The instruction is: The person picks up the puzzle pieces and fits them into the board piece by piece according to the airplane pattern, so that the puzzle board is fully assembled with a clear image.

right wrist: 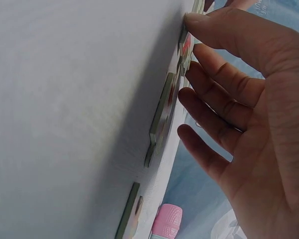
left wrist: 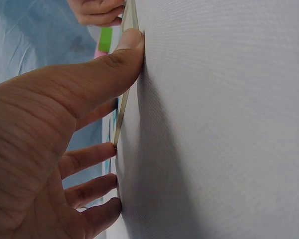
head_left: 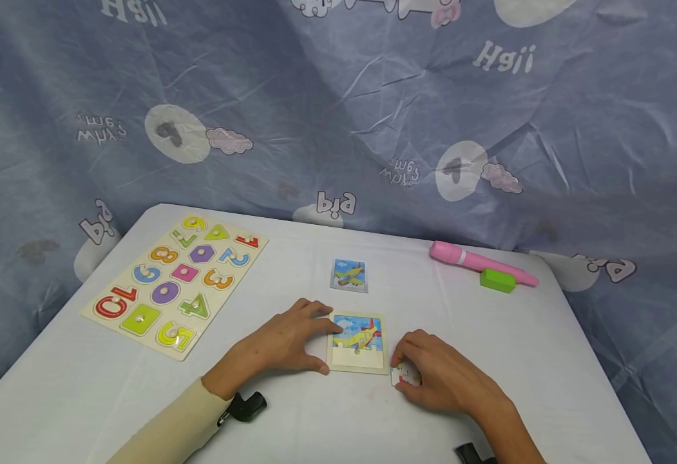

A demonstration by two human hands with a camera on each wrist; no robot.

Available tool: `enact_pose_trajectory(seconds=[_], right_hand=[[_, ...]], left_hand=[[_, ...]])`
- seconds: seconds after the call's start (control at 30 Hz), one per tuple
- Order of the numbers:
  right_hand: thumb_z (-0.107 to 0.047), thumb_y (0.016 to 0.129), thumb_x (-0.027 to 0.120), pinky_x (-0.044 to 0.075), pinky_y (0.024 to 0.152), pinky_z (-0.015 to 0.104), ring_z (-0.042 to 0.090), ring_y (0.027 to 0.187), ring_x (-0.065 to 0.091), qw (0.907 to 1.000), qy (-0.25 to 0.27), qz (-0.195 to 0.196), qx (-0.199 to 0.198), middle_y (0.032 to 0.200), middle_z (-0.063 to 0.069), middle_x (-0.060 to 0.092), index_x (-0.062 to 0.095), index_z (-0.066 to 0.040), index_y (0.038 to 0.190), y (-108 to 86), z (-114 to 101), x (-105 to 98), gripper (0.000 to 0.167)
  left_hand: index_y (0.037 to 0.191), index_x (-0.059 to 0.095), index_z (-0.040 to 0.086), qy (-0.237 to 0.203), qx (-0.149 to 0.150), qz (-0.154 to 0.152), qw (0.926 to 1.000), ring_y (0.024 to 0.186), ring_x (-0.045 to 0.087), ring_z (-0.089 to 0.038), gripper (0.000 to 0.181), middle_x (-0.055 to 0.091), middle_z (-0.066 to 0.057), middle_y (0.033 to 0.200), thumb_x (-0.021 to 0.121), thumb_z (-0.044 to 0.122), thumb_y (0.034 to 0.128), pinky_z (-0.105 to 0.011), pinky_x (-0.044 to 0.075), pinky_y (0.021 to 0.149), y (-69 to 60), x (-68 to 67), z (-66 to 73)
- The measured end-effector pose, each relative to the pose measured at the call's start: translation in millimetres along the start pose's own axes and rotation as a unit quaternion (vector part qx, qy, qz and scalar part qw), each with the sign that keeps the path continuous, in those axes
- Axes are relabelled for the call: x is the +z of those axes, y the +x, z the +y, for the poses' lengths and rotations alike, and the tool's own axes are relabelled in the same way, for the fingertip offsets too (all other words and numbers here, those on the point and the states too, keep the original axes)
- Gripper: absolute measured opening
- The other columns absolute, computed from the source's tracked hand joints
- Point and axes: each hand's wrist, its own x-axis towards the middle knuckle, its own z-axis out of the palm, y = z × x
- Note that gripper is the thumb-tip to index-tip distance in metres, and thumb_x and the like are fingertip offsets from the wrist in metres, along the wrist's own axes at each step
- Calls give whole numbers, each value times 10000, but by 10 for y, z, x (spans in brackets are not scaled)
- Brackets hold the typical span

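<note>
A square puzzle board lies on the white table, with airplane picture pieces in its upper part and a bare strip below. My left hand rests at the board's left side. Its thumb touches the lower left corner, and a fingertip lies over the picture's left edge. Just right of the board, my right hand pinches a puzzle piece between thumb and fingers; the hand partly covers it. In the right wrist view, another puzzle piece and a further one lie on the table beneath that hand.
Behind the board lies a small airplane picture card. A number-and-shape peg board is at the left. At the back right, a green block sits against a pink stick-like object. A patterned blue-grey cloth hangs behind the table.
</note>
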Motion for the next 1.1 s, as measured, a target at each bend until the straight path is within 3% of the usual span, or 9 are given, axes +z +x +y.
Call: enact_pose_trajectory(seconds=[0.43, 1.1], right_hand=[[-240, 843, 893, 550, 923, 345, 61, 1019, 594, 9984, -112, 361, -424, 1077, -147, 643, 760, -222, 1070, 61, -6, -36, 263], [-235, 891, 865, 571, 957, 378, 83, 1072, 631, 9982, 33, 164, -581, 1136, -152, 643, 790, -255, 1112, 234, -111, -137, 234]], left_hand=[[1436, 706, 284, 29, 20, 33, 10000, 1390, 475, -256, 713, 523, -40, 1588, 938, 517, 803, -505, 585, 961, -3, -5, -1], [1441, 699, 303, 63, -11, -32, 10000, 1384, 476, -246, 706, 520, -29, 1588, 927, 530, 813, -496, 585, 960, 15, 7, -10]])
